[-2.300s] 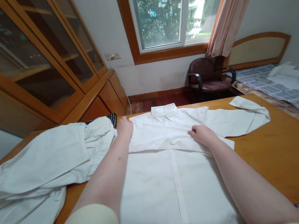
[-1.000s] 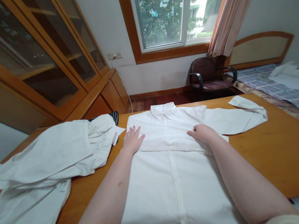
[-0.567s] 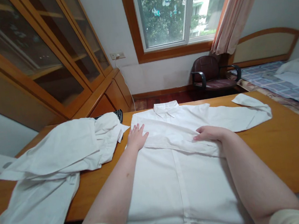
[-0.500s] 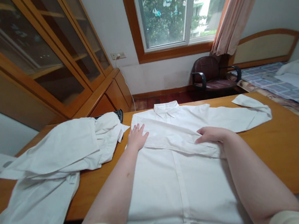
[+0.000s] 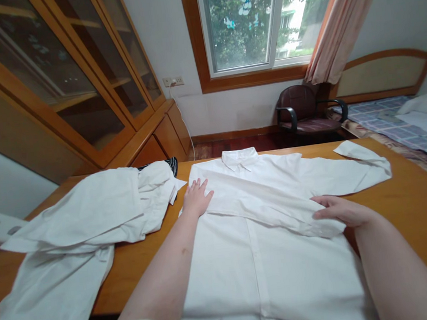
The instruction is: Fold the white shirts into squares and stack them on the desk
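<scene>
A white collared shirt (image 5: 263,257) lies front-up on the wooden table (image 5: 409,225), its collar toward the window. One sleeve is folded across the chest; the other sleeve (image 5: 353,169) stretches out to the right. My left hand (image 5: 197,198) lies flat and open on the shirt's left shoulder. My right hand (image 5: 338,210) rests with fingers stretched out on the cuff end of the folded sleeve, near the shirt's right edge.
A heap of white garments (image 5: 79,232) covers the table's left part, with a dark striped cloth (image 5: 162,164) under it. Beyond the table stand a dark armchair (image 5: 308,113), a glass-door cabinet (image 5: 54,85), a window and a bed (image 5: 405,122) at the right.
My right hand has slid rightward along the folded sleeve, from the middle of the chest to the cuff. The left hand earlier moved down from the shoulder seam and has stayed flat since.
</scene>
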`<state>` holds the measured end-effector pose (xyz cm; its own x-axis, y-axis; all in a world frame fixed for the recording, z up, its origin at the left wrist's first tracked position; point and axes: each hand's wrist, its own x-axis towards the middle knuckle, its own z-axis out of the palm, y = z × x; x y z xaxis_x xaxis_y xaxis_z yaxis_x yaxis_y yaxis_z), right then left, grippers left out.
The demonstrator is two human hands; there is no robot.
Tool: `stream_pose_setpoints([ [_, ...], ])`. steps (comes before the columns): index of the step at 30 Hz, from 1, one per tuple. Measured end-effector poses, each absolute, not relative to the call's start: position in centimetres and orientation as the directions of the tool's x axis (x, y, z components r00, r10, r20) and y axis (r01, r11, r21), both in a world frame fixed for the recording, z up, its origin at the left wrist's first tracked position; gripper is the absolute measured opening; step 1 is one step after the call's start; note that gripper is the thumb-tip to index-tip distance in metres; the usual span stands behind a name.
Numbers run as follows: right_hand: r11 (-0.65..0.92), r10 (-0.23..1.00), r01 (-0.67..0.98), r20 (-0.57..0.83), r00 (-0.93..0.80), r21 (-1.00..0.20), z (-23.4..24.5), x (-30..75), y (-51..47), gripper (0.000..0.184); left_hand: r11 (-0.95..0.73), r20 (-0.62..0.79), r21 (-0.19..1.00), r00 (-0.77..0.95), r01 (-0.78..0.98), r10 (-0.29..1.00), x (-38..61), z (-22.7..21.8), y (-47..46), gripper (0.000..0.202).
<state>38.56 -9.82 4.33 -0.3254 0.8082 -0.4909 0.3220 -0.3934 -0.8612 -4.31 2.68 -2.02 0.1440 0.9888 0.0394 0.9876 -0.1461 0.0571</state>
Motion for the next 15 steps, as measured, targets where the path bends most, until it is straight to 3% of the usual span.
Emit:
stream_pose_setpoints([
  [2, -0.426, 0.818, 0.176, -0.461, -0.345, -0.887, 4.2, 38.5, -10.3, 0.055, -0.147, 0.039, 0.058, 0.145, 0.987, 0.989, -4.4, -2.1, 2.7, 0.064],
  [4, -0.440, 0.816, 0.131, -0.456, -0.355, -0.888, 4.1, 38.4, -10.3, 0.058, -0.148, 0.037, 0.060, 0.146, 0.987, 0.989, -4.4, -2.1, 2.7, 0.063],
  [7, -0.410, 0.800, 0.354, -0.518, -0.303, -0.841, 3.7, 38.7, -10.0, 0.057, -0.148, 0.043, 0.065, 0.145, 0.987, 0.988, -4.5, -2.1, 2.7, 0.064],
  [10, -0.346, 0.829, 0.700, -0.553, -0.083, -0.624, 2.9, 39.2, -9.2, 0.043, -0.147, 0.045, 0.081, 0.143, 0.986, 0.989, -4.3, -2.0, 2.7, 0.064],
  [12, -0.346, 0.850, 0.777, -0.527, 0.021, -0.526, 2.4, 39.4, -8.6, 0.039, -0.150, 0.050, 0.104, 0.146, 0.983, 0.988, -4.3, -1.9, 2.6, 0.063],
  [15, -0.343, 0.879, 0.772, -0.472, 0.063, -0.535, 2.2, 39.1, -8.1, 0.039, -0.159, 0.052, 0.177, 0.152, 0.971, 0.987, -4.6, -1.7, 2.5, 0.059],
])
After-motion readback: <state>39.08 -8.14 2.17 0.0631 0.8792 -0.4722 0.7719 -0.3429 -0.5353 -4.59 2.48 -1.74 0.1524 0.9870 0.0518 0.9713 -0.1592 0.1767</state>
